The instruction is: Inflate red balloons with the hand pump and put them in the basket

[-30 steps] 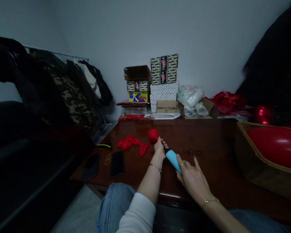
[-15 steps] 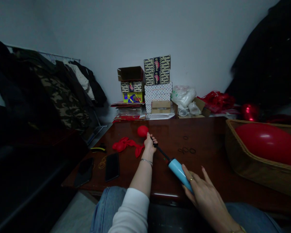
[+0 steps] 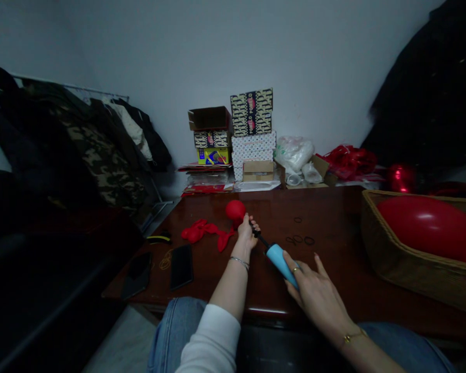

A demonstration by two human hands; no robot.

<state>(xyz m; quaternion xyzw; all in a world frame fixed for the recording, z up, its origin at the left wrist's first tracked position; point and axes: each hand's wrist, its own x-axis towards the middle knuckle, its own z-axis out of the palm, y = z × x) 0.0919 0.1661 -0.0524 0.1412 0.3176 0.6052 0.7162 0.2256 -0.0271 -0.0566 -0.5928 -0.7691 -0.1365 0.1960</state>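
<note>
My left hand (image 3: 249,231) is closed round the neck of a small, partly filled red balloon (image 3: 235,209) where it meets the black nozzle end of a hand pump. The pump's light blue barrel (image 3: 280,263) slants down toward me, and my right hand (image 3: 314,290) grips its near end with the index finger lifted. A short length of black shaft shows between my left hand and the barrel. Left of the balloon, a limp string of red balloons (image 3: 196,230) lies on the table (image 3: 334,223).
Right, a wicker basket (image 3: 388,248) holds a big red balloon (image 3: 429,225). Black rings (image 3: 306,240) lie mid-table. On the left are two dark phones (image 3: 181,267), yellow rubber bands (image 3: 165,260) and a yellow-black tool (image 3: 159,239). Stacked boxes (image 3: 252,113) stand behind.
My right hand has pushed the pump barrel up and left toward my left hand, so less black shaft shows. My left hand and the balloon have shifted slightly right; the balloon looks somewhat bigger.
</note>
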